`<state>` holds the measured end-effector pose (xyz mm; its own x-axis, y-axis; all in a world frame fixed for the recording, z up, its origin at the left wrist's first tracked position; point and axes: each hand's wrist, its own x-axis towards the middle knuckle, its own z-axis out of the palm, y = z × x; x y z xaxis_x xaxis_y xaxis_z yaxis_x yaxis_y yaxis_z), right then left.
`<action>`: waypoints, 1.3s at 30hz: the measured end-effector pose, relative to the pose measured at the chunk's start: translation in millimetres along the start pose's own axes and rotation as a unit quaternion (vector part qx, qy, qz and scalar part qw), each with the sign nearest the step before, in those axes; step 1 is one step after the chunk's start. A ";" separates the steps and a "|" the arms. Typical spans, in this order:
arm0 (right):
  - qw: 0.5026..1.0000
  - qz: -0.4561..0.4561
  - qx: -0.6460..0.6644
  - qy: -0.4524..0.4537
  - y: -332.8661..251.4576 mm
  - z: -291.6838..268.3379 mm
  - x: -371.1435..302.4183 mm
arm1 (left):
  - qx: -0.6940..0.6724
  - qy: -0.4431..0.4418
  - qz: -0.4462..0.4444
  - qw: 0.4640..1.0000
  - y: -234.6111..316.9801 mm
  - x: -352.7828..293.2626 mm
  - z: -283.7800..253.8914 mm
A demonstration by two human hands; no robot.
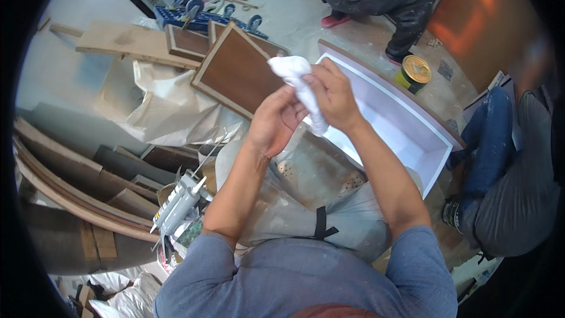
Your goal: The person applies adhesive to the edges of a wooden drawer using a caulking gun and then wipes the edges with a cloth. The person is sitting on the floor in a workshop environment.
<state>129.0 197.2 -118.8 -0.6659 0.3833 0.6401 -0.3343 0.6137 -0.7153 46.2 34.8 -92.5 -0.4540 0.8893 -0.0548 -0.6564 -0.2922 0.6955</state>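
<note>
A crumpled white cloth (292, 69) is bunched up between my hands, its loose end hanging down toward my lap. My right hand (334, 93) grips it from the right, fingers wrapped round the upper part. From the left, my left hand (275, 116) pinches the cloth, palm partly turned up, its fingertips partly hidden behind the fabric. Just beyond and to the right of my hands lies a white open drawer box (406, 135) with a brown front panel along its far side.
Wood-framed brown panels (235, 65) and boards lean at left beside plastic sheeting (170, 106). Caulking guns (179, 203) stand near my left elbow. A lidded bucket (415, 73) sits beyond the drawer box. Co-workers crouch far off (376, 0) and at right (512, 182).
</note>
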 end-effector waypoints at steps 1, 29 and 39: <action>0.999 0.001 -0.030 0.011 9.5 2.1 -1.5 | 0.061 -0.012 0.001 0.998 3.7 -8.0 -2.1; 0.947 0.228 0.200 -0.110 -0.7 138.1 118.4 | -0.222 0.055 0.154 0.961 61.6 -15.5 -148.3; 0.951 0.038 0.307 -0.007 -103.4 195.5 169.5 | 0.126 0.194 0.473 0.850 158.4 -80.5 -62.5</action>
<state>-79.7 63.7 8.7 -0.7102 0.3989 0.5801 -0.6089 0.0656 -0.7906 -58.9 -105.1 -22.6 -0.9036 0.1020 0.4160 0.2397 -0.6846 0.6884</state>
